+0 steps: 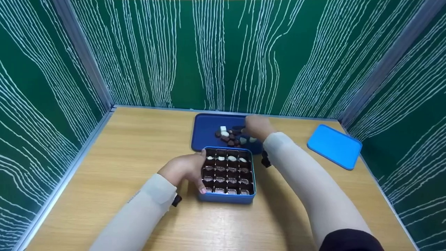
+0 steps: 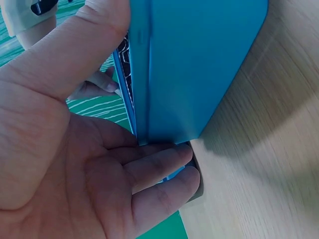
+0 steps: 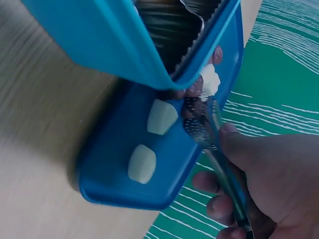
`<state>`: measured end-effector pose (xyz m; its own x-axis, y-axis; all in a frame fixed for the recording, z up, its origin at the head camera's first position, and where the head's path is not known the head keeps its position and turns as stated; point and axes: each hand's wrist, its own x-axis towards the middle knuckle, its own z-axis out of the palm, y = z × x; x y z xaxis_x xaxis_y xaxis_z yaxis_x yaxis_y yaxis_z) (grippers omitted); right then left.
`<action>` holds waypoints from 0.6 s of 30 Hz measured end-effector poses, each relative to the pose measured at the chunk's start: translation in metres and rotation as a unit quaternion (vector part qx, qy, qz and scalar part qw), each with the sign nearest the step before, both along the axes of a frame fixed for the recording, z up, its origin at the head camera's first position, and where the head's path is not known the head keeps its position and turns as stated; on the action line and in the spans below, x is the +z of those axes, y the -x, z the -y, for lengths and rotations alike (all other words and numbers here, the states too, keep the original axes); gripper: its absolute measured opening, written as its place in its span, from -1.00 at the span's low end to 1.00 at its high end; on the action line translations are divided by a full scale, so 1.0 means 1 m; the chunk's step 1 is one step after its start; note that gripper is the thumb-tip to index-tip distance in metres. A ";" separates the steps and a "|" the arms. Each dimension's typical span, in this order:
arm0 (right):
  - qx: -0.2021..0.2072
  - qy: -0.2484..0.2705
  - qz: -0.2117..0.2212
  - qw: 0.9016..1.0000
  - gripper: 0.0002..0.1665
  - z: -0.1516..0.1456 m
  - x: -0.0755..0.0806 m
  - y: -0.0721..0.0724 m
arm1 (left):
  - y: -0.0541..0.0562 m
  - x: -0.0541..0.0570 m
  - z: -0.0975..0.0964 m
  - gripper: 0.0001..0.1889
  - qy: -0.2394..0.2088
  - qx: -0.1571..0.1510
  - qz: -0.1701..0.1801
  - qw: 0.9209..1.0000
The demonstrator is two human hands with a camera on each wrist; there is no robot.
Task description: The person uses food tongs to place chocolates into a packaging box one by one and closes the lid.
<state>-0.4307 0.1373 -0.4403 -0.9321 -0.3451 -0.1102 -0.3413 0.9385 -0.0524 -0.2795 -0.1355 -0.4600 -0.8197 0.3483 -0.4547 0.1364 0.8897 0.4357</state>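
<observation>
My left hand (image 1: 186, 169) grips the left side of a blue box (image 1: 227, 198), thumb at its near left corner and fingers around the far corner. Inside is a brown divided insert; white chocolates (image 1: 231, 158) fill the compartments of its far row. Over the dark blue tray (image 1: 204, 130), my right hand (image 1: 258, 126) holds metal tongs (image 3: 224, 172). The perforated tong ends overlap a dark brown chocolate (image 3: 193, 107) in the right wrist view; I cannot tell whether they pinch it. Two pale chocolates (image 3: 142, 163) lie nearby on the tray.
Several brown and white chocolates (image 1: 230, 143) are grouped on the tray, just behind the box. A bright blue shallow lid (image 1: 334, 146) lies at the right of the wooden table (image 1: 139, 136). Green panels with white lines (image 1: 237, 52) enclose the back and sides.
</observation>
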 end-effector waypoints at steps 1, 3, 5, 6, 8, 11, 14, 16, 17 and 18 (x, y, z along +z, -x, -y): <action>0.005 -0.007 0.000 1.000 -0.72 -0.002 0.002 -0.001 | 0.000 0.000 0.000 0.77 0.000 0.000 -0.001 1.000; 0.015 -0.027 0.000 1.000 -0.73 -0.006 0.008 -0.005 | 0.000 0.000 0.000 0.77 0.001 -0.002 -0.003 1.000; 0.028 -0.053 -0.003 0.998 -0.72 -0.010 0.015 -0.008 | -0.001 0.000 0.000 0.77 0.000 -0.001 -0.004 1.000; 0.030 -0.065 -0.002 0.997 -0.72 -0.012 0.018 -0.010 | -0.001 0.000 0.001 0.77 0.001 0.000 -0.004 1.000; 0.033 -0.082 0.003 0.996 -0.72 -0.015 0.023 -0.012 | -0.001 0.001 0.002 0.76 0.003 0.002 -0.004 1.000; 0.032 -0.096 0.016 0.995 -0.72 -0.020 0.028 -0.011 | -0.002 0.002 0.002 0.76 0.005 0.002 -0.005 1.000; 0.027 -0.106 0.025 0.994 -0.73 -0.025 0.031 -0.009 | -0.003 0.002 0.000 0.75 0.005 -0.003 -0.009 1.000; 0.024 -0.111 0.026 0.993 -0.74 -0.028 0.031 -0.006 | -0.003 0.003 -0.001 0.75 0.005 -0.007 -0.012 1.000; 0.023 -0.111 0.028 0.993 -0.74 -0.029 0.031 -0.005 | -0.004 0.003 -0.001 0.74 0.006 -0.007 -0.013 1.000; 0.025 -0.113 0.028 0.993 -0.74 -0.029 0.031 -0.004 | -0.004 0.003 -0.001 0.75 0.006 -0.007 -0.013 1.000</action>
